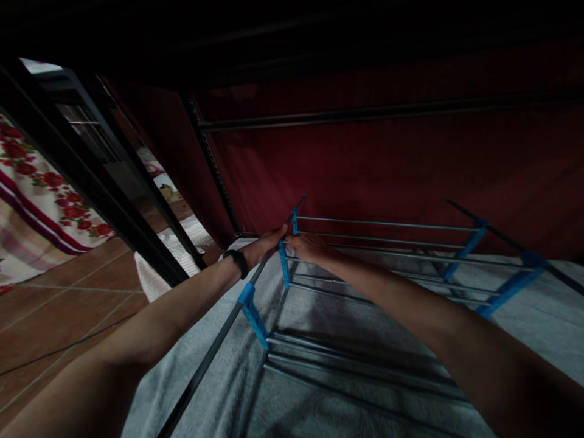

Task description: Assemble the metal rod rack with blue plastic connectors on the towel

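Gripping the far corner of the rack [378,243], the left hand [267,243] is closing around its dark pole [214,350]; the right hand [306,245] is pressing a blue bracket [284,263], steadying the frame lying on the grey blanket [319,304].

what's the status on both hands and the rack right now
Left hand gripping the rack's dark side pole. Right hand on the blue connector at the rack corner. Nothing between them.

rack brackets [252,314] blue | curtain [410,164] dark red | blanket [41,194] red floral
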A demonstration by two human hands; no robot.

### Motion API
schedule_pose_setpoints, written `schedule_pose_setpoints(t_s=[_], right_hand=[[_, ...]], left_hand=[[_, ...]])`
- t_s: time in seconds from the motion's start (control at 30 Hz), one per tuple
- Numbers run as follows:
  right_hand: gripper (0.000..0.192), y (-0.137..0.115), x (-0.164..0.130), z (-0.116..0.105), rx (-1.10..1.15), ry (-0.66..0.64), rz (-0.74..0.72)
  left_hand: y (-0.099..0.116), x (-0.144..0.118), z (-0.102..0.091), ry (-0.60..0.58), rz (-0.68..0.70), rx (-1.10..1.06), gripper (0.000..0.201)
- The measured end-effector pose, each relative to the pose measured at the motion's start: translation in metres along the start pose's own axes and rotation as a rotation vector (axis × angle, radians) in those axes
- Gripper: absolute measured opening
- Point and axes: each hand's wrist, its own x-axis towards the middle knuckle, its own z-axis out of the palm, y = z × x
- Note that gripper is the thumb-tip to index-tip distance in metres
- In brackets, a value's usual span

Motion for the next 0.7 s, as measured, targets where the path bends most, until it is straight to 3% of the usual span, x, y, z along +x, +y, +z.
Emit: schedule_pose_setpoints(t_s=[0.47, 0.7], right_hand=[[0.041, 0.0, 0.005, 0.0, 0.026, -0.038, 0.052], [0.041, 0.002, 0.008, 0.007, -0.008, -0.034, 0.009]], left_hand=[[0.0, 0.006, 0.0, 0.039, -0.016, 0.032, 0.055], [-0.003, 0.013, -0.004, 0.058, 0.001, 0.179, 0.06]])
